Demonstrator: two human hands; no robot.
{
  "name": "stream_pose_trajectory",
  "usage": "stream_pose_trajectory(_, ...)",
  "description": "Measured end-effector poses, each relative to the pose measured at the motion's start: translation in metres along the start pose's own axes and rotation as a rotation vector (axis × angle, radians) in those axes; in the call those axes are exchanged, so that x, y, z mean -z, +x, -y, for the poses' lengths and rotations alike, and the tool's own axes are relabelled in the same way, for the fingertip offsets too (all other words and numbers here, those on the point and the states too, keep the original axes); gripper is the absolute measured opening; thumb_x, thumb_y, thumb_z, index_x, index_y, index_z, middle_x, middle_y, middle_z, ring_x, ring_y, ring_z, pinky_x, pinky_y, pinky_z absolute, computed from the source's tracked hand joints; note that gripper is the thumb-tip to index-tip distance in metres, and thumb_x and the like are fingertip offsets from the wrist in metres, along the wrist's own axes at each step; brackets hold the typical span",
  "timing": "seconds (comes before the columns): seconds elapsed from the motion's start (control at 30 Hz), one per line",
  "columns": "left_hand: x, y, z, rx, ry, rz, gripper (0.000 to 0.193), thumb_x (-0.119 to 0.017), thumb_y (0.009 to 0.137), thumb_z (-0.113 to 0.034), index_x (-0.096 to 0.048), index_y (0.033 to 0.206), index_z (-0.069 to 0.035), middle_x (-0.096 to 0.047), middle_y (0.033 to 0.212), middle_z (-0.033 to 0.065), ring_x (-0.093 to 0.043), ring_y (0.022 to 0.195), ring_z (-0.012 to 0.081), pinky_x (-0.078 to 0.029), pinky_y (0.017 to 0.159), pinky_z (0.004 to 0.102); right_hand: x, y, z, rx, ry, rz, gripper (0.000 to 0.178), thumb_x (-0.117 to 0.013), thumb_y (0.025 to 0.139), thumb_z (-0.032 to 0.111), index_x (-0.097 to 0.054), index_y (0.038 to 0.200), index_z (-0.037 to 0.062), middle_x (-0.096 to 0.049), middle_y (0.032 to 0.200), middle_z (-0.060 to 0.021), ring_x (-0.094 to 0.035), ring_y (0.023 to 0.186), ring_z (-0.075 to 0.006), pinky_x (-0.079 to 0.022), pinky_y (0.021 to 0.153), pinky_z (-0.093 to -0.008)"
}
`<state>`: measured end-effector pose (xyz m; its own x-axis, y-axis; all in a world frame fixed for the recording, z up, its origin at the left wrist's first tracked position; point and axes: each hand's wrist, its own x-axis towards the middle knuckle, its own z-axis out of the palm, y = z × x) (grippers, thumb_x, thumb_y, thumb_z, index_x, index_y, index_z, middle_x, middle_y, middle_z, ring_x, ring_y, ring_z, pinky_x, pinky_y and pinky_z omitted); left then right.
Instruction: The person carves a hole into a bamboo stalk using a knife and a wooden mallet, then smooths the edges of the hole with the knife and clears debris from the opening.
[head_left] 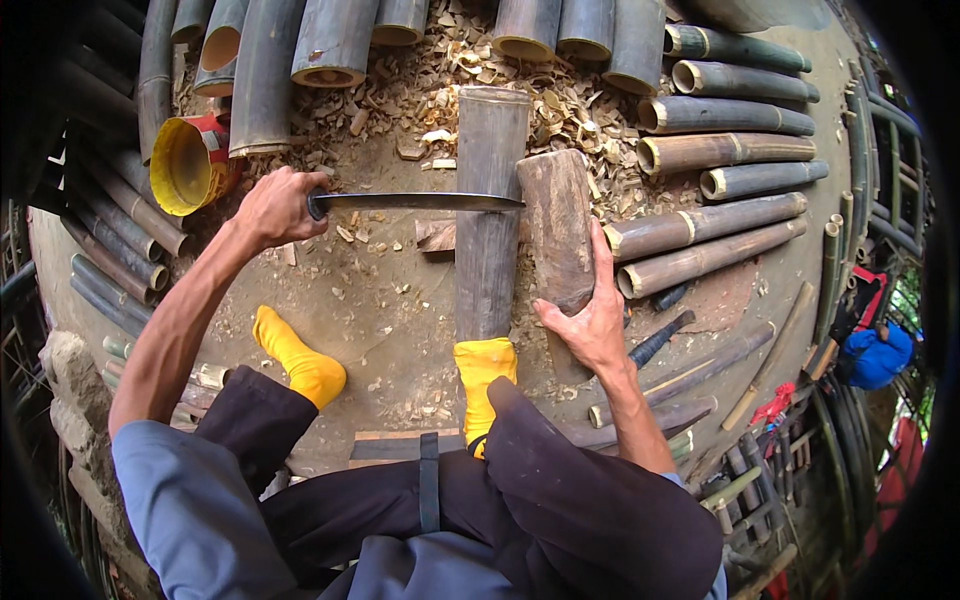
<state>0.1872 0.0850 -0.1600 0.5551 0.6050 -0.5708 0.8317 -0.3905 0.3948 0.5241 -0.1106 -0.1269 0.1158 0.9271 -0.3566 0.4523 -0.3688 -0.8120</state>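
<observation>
- At ten o'clock, the left hand (275,208) is clutching a knife (420,202) by its handle (317,204), grip wrapped round.
- At twelve, a bamboo tube (486,255) is lying beneath the blade.
- At one, a wooden block (560,225) is slanting beside it.
- At three, the right hand (592,325) is pinching the block's near end.

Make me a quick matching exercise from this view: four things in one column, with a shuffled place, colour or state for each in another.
1. Long-bladed knife
2. Wooden block
3. Bucket
4. Shavings

A. Yellow inside, red outside
B. Held in the right hand
C. Scattered over the ground
D. Held in the left hand

Pairs: 1-D, 2-B, 3-A, 4-C
</observation>
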Motion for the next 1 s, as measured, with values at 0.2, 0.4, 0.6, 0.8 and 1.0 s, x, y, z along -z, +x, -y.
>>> stream_pose_trajectory(0.2,-0.002,0.001,0.006,-0.027,0.058,-0.019,0.027,-0.066,0.060,-0.017,-0.061,0.082,-0.001,-0.061,0.067,0.0207,-0.061,0.068,0.0387,-0.050,0.065,0.0437,0.055,0.031,0.066,0.364,-0.009,-0.076,0.106,-0.078,0.061,0.016,-0.014,0.146,0.0063,-0.034,0.142,-0.0171,-0.037,0.129,-0.0269,-0.029,0.109,-0.0378)
stream_pose_trajectory(0.4,0.008,0.002,-0.008,0.011,0.114,0.023,0.030,-0.068,0.062,-0.021,-0.065,0.088,-0.004,-0.063,0.069,0.0186,-0.063,0.069,0.0369,-0.052,0.068,0.0440,0.039,0.034,0.083,0.338,0.168,-0.073,0.110,-0.076,0.067,0.017,0.002,0.145,0.0118,-0.037,0.135,-0.0202,-0.041,0.126,-0.0288,-0.037,0.103,-0.0376)
stream_pose_trajectory(0.6,-0.004,0.004,0.000,0.015,0.110,0.082,0.035,-0.071,0.061,-0.026,-0.065,0.088,-0.004,-0.063,0.071,0.0207,-0.063,0.073,0.0375,-0.051,0.070,0.0449,0.046,0.062,0.065,0.008,-0.008,0.438,0.094,-0.077,0.067,0.036,-0.029,0.141,0.0044,-0.039,0.136,-0.0222,-0.045,0.120,-0.0287,-0.033,0.104,-0.0377)
stream_pose_trajectory(0.8,0.006,-0.003,-0.003,0.060,0.080,0.110,0.035,-0.070,0.062,-0.025,-0.065,0.089,-0.004,-0.064,0.072,0.0185,-0.063,0.075,0.0363,-0.051,0.071,0.0434,0.075,0.065,0.124,0.432,0.184,-0.096,0.087,-0.078,0.067,0.022,-0.029,0.136,0.0020,-0.041,0.127,-0.0182,-0.050,0.114,-0.0258,-0.042,0.097,-0.0348)
stream_pose_trajectory(1.0,-0.012,-0.001,0.003,0.000,0.060,0.100,0.035,-0.068,0.062,-0.022,-0.066,0.090,-0.003,-0.064,0.071,0.0184,-0.064,0.073,0.0354,-0.052,0.071,0.0425,0.022,0.062,0.027,-0.137,0.127,0.473,0.096,-0.078,0.067,0.036,-0.028,0.140,-0.0029,-0.043,0.133,-0.0230,-0.042,0.123,-0.0296,-0.030,0.106,-0.0358)
